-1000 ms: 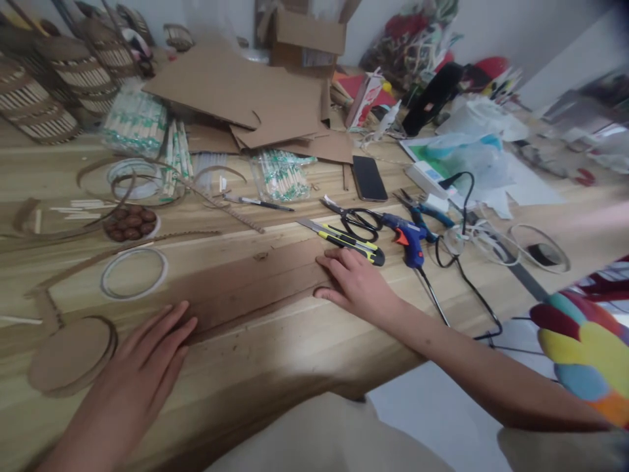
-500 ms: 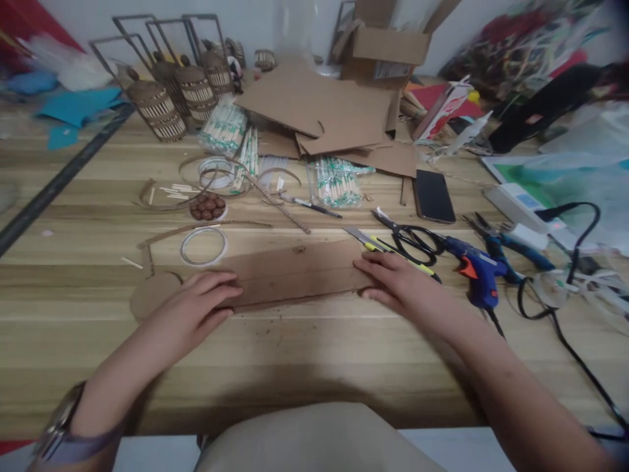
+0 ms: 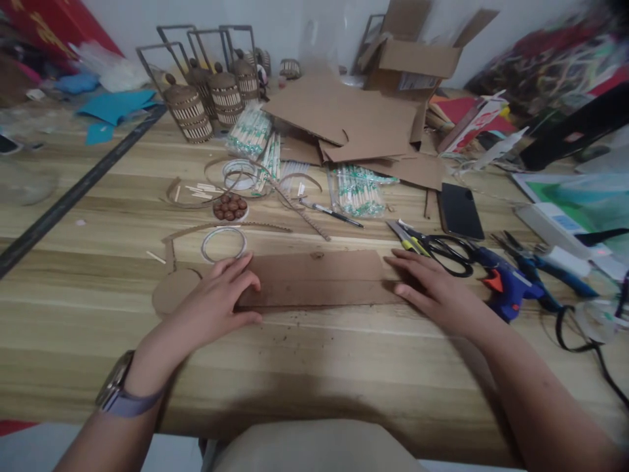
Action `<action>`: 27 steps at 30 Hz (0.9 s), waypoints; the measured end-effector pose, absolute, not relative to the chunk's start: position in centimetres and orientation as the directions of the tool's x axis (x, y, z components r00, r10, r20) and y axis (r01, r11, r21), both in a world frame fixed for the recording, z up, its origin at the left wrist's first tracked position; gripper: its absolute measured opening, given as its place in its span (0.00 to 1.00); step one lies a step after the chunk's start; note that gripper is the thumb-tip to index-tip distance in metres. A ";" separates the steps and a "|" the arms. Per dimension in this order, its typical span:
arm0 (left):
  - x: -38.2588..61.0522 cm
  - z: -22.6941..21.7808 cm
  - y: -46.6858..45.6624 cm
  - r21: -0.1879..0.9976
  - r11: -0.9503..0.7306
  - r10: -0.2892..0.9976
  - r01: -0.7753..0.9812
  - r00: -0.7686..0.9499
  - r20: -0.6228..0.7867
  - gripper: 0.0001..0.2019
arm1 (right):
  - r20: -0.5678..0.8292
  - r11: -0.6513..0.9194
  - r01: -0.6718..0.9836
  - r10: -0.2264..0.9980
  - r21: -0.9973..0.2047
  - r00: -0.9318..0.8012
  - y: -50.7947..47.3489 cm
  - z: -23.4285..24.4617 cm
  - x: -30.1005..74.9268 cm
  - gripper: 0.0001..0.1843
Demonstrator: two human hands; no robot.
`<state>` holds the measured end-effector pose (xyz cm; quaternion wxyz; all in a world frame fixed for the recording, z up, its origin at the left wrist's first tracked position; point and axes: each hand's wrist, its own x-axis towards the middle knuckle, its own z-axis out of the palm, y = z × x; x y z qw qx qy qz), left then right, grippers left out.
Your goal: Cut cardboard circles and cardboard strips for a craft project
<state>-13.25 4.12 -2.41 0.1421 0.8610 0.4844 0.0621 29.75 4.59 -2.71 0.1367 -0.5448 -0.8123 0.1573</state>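
**Steadying a long cardboard strip (image 3: 314,292) from both ends**

Find the strip lying flat on the table (image 3: 314,380), lengthwise between the left hand (image 3: 209,301) and the right hand (image 3: 437,288). Note a line along its length; cannot tell a fold from the edge of a second layer.

At the left end, see loosely bent fingers over the cardboard, with the thumb spread apart near the front edge: nothing clenched. At the right end, see relaxed, parted fingers close to the short edge, grasping nothing; cannot tell light contact from a narrow gap there.

Judging from this position, treat the step as aligning and steadying. Line up the long edges first, and only after that press. Use flat fingertips and share the force equally between both ends, to avoid bending the cardboard along that line. Check the small rough spot (image 3: 317,255) at the far edge, too blurred for naming. Perhaps sweep away the dark crumbs (image 3: 287,329) in front, for a flatter lie. Take care with the yellow utility knife (image 3: 415,243) and the scissors (image 3: 455,270), both near the right fingers; probably safer to push them further. On the left, avoid shifting the cardboard disc (image 3: 171,292), partly covered by the hand, or the white ring (image 3: 204,246) just beyond.
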 end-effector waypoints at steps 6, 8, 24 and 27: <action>-13.3 -2.4 4.5 0.337 -0.495 0.844 0.801 0.536 -0.034 0.15 | 0.071 0.499 0.744 0.847 -0.444 -0.527 4.4 -3.2 30.0 0.33; -13.4 -2.3 4.5 0.352 -0.495 0.841 0.795 0.540 -0.035 0.15 | 0.106 0.535 0.716 0.827 -0.448 -0.552 4.4 -3.3 30.0 0.29; -14.6 -2.5 4.4 0.528 -0.459 0.838 0.714 0.545 -0.009 0.12 | 0.146 0.540 0.721 0.832 -0.435 -0.536 4.5 -4.2 30.6 0.25; -14.3 -2.7 4.4 0.509 -0.472 0.836 0.720 0.548 -0.001 0.13 | 0.142 0.537 0.724 0.834 -0.432 -0.534 4.7 -4.0 30.7 0.25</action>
